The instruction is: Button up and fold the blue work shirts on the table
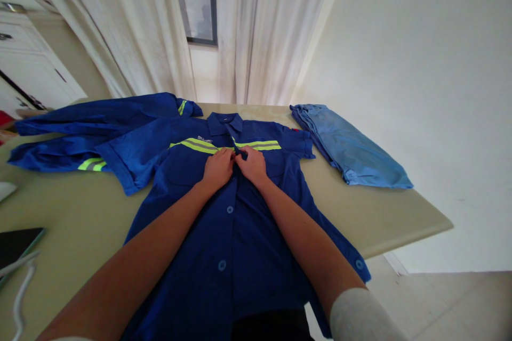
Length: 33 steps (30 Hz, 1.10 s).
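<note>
Roughly midway, by the look of it: the blue work shirt lies face up in the middle of the counter, collar toward the far edge and hem hanging over the near edge. Both hands meet on its front placket, just below the reflective stripe. The left hand and right hand are curled nearly closed, fingertips pinching the cloth where the two front edges join. Below them the front lies closed, with two buttons showing on the placket; whether each one is through its hole I cannot tell. Above the hands the collar lies open, so the top stretch looks undone.

A second work garment of the same blue sprawls toward the far left corner, touching the shirt's sleeve. A folded light-blue garment sits by the right edge. A dark device and a white cable lie at the left edge, well apart from the hands. Nothing overlaps the placket.
</note>
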Available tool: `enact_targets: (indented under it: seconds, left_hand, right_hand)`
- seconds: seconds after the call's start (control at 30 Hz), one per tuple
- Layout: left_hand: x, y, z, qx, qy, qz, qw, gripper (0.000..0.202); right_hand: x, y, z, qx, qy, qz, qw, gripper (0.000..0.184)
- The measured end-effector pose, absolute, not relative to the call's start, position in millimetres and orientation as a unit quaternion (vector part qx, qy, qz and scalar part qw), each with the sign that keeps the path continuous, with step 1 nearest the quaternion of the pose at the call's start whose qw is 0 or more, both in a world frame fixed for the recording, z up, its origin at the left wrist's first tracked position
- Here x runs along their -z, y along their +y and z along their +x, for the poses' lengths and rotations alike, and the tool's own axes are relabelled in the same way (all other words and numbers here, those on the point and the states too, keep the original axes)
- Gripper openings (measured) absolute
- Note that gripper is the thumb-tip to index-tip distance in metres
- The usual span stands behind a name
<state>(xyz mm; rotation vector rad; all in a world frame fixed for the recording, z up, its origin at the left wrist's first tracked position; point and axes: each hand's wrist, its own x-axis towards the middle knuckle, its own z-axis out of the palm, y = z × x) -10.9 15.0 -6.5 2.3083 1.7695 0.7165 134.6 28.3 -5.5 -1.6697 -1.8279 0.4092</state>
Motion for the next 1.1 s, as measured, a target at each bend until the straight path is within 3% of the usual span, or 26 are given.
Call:
enact_targets:
  seconds: [0.27,0.6,1.1]
  left_hand:
    - [2.7,11.9,-10.2,-0.242,0.592,0.766,0.071,0.013]
    - [11.2,19.7,-16.0,-0.330,0.547,0.764,0.093,0.012]
    - [9.4,21.3,-17.0,-0.357,0.565,0.729,0.147,0.008]
  right_hand:
    - [3.5,26.6,134.9,-0.148,-0.708,-0.629,0.286,0.024]
    - [11.7,33.9,142.2,-0.183,-0.687,-0.583,0.393,0.016]
    - [10.6,40.0,151.4,-0.287,-0.685,-0.541,0.394,0.020]
